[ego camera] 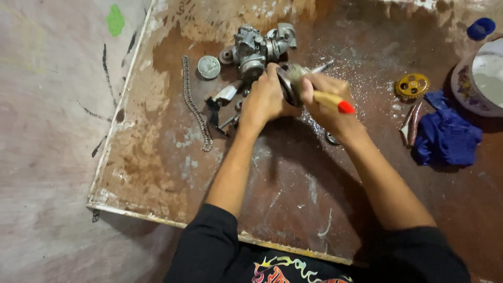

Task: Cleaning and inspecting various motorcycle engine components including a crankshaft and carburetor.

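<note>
A yellow-handled brush (329,98) with a red tip, a gold-coloured sprocket (412,86), a deep blue rag (446,133), a blue cap (481,28), a dull grey carburetor (257,48) and chain (195,104) lie on a rust-brown board (157,157) blotched white.

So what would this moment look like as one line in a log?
left hand: grips round metal part | right hand: holds brush on it | nearby: carburetor, chain, brass gear, blue rag
</note>
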